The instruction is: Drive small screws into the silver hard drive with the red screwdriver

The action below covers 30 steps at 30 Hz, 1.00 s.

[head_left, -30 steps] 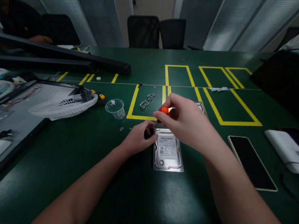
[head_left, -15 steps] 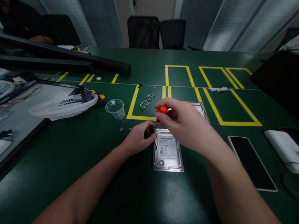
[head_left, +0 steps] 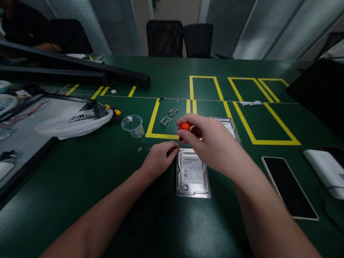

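A silver hard drive (head_left: pixel 194 172) lies label up on the green table. Over its far left corner, my right hand (head_left: pixel 209 139) grips the orange handle of a screwdriver (head_left: pixel 185 126), held upright with its thin shaft pointing down. My left hand (head_left: pixel 159 157) is closed at that same corner, thumb and forefinger pinched together beside the shaft. What lies between those fingertips is too small to make out, and the screwdriver's tip is hidden. Behind my right hand, a second hard drive (head_left: pixel 229 126) shows in part. Several tiny screws (head_left: pixel 140 149) lie left of my left hand.
A clear plastic cup (head_left: pixel 133 125) and glasses (head_left: pixel 169 116) stand beyond my left hand. At right lie a phone (head_left: pixel 288 187) and a white power bank (head_left: pixel 330 173). White fan grilles (head_left: pixel 75 124) and a large panel (head_left: pixel 47 116) fill the left. A person (head_left: pixel 28 28) sits far left.
The fingertips of my left hand have drawn together around the screwdriver's lower end. My right hand, still on the screwdriver, has shifted very slightly left.
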{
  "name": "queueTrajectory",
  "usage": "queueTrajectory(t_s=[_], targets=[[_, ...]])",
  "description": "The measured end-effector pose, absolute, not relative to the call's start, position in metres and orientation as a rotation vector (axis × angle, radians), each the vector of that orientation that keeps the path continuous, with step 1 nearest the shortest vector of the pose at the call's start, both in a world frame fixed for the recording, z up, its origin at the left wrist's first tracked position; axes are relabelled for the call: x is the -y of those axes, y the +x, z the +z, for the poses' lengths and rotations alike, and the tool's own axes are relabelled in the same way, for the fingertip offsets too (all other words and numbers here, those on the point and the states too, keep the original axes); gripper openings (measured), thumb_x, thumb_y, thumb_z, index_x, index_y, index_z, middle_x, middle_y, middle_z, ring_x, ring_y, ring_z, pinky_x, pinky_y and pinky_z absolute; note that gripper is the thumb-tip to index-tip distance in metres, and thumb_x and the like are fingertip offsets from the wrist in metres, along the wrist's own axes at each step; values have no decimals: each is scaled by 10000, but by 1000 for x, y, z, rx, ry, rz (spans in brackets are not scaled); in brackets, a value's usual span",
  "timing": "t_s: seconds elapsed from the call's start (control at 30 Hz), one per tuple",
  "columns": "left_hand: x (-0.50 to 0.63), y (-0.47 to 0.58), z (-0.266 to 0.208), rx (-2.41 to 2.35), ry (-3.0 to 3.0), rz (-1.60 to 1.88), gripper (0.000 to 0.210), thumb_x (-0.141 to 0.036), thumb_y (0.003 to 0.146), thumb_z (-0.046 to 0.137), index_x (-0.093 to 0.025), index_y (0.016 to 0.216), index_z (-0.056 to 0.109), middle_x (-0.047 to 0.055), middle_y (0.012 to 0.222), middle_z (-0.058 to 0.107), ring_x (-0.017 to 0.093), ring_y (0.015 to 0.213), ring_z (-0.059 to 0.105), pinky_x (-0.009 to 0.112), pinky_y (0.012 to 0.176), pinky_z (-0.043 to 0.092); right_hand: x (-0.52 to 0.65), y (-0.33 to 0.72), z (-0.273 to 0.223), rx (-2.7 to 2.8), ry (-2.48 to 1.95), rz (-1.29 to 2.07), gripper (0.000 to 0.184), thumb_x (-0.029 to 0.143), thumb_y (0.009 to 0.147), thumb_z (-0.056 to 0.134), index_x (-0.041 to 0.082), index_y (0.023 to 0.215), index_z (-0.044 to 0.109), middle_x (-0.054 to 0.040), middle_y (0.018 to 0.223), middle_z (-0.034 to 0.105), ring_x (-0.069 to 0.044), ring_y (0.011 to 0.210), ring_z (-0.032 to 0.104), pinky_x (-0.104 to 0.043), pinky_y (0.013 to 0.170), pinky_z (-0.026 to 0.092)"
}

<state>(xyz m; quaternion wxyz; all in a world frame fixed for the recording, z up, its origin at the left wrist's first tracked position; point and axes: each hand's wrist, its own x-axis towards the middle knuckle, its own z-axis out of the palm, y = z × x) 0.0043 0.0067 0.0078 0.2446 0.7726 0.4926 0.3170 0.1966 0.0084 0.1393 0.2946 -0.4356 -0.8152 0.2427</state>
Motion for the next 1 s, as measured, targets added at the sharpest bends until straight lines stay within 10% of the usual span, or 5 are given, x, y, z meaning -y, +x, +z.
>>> queueTrajectory(t_s=[1.0], targets=[[-7,2,6,-1357,2112,853,146,-231,1036,633,-197,1072,770,45,965,830,212,817,759,317,771,518,-10,198,137,2167,-1157,635,177,264,1068,612,211,1175,742,-54,1050,798,-245,958,725,-345,791,471]])
